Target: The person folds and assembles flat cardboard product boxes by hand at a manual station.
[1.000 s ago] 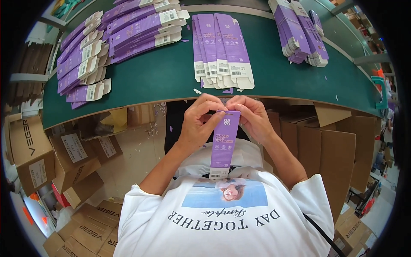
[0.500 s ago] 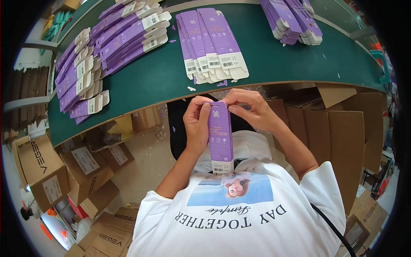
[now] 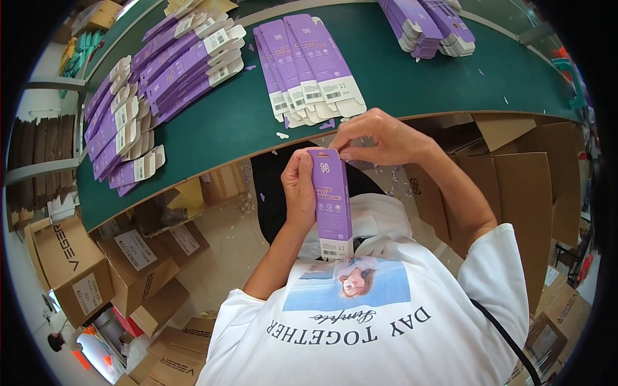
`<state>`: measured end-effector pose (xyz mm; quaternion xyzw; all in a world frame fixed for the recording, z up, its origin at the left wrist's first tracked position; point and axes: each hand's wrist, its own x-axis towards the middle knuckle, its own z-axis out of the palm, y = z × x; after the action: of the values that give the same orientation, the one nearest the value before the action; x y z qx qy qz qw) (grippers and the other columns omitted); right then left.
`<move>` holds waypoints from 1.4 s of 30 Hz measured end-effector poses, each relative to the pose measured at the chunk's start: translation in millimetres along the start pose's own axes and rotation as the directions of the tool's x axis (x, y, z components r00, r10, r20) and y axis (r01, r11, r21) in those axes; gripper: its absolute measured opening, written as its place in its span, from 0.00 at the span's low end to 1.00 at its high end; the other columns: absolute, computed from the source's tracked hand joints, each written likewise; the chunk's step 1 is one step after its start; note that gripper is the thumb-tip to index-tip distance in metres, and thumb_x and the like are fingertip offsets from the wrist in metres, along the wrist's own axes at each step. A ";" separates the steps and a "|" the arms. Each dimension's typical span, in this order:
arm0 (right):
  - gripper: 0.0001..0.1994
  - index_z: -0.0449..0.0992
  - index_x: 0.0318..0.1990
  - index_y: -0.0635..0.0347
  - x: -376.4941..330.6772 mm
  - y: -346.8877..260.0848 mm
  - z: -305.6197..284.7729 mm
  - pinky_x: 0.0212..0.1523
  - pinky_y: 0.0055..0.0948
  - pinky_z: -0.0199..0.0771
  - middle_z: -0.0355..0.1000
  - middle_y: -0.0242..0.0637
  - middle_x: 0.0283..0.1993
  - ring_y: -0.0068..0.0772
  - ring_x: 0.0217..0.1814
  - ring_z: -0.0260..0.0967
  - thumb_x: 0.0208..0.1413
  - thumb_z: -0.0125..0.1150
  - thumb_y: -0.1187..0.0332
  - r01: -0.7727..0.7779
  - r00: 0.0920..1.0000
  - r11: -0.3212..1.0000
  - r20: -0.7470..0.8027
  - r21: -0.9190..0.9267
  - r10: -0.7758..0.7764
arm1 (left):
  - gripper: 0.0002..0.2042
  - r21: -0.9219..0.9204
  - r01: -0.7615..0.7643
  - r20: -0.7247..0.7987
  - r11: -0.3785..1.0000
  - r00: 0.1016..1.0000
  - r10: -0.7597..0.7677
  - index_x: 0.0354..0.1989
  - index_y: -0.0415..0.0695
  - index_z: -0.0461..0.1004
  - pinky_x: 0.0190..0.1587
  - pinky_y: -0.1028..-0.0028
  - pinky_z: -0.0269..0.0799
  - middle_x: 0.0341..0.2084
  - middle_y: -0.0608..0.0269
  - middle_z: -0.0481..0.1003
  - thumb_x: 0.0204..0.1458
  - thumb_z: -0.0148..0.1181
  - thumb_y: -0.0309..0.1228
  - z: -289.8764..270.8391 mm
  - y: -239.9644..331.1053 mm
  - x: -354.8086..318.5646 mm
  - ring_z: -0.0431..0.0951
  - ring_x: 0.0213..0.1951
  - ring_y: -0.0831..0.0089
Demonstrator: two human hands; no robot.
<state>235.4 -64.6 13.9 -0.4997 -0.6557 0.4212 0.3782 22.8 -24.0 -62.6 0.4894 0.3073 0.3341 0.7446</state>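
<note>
My left hand (image 3: pixel 299 186) is wrapped round the upper left side of a slim purple carton (image 3: pixel 331 202). The carton stands upright in front of my shirt, its white band at the lower end and a hang slot at the top. At its top right corner, my right hand (image 3: pixel 383 138) has thumb and index fingertip closed around the edge; the other fingers are curled. Just beyond, on the green table (image 3: pixel 212 138), lies a fanned group of flat purple cartons (image 3: pixel 309 64) with white end flaps. Small punched-out scraps (image 3: pixel 328 123) lie beside them.
Stacks of purple cartons (image 3: pixel 183 64) fill the table's left side, and banded bundles (image 3: pixel 425 29) lie at the far right. Brown cardboard boxes (image 3: pixel 71 264) stand on the floor at left, with tall open cartons (image 3: pixel 508 193) at right. Paper scraps litter the floor.
My right hand has lifted and turned slightly at the carton's top corner, its elbow swinging outward. The left hand still holds the carton. The whole view has shifted a little.
</note>
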 end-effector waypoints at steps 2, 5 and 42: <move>0.03 0.80 0.34 0.61 4.5 2.0 -2.6 0.34 0.26 0.66 0.76 0.30 0.29 0.28 0.27 0.66 0.52 0.64 0.79 0.061 0.998 0.997 0.003 -0.047 -0.061 | 0.17 -0.005 0.016 0.000 1.000 1.000 -0.016 0.49 0.44 0.76 0.28 0.86 0.68 0.30 0.68 0.78 0.71 0.45 0.43 -0.2 2.1 -0.1 0.72 0.26 0.87; 0.03 0.79 0.31 0.60 9.1 4.1 -2.5 0.35 0.27 0.66 0.75 0.30 0.29 0.29 0.27 0.65 0.50 0.65 0.79 0.237 0.971 0.955 0.026 -0.180 -0.236 | 0.19 -0.019 0.071 0.001 0.997 0.997 -0.071 0.52 0.43 0.76 0.27 0.86 0.67 0.28 0.70 0.78 0.71 0.44 0.44 -0.1 6.8 -0.9 0.72 0.26 0.87; 0.23 0.67 0.61 0.64 -50.4 -3.8 109.9 0.46 0.20 0.75 0.75 0.41 0.50 0.24 0.46 0.73 0.57 0.61 0.79 -0.358 0.907 0.790 -0.017 0.498 0.422 | 0.07 -0.150 -0.231 -0.281 0.961 0.942 0.183 0.41 0.45 0.74 0.29 0.85 0.66 0.29 0.72 0.74 0.67 0.54 0.34 -27.2 55.7 45.0 0.67 0.26 0.88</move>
<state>144.2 -133.4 -25.8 -0.5394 -0.3864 0.6076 0.4364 16.9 42.8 -25.4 0.4005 0.3191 0.4996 0.6987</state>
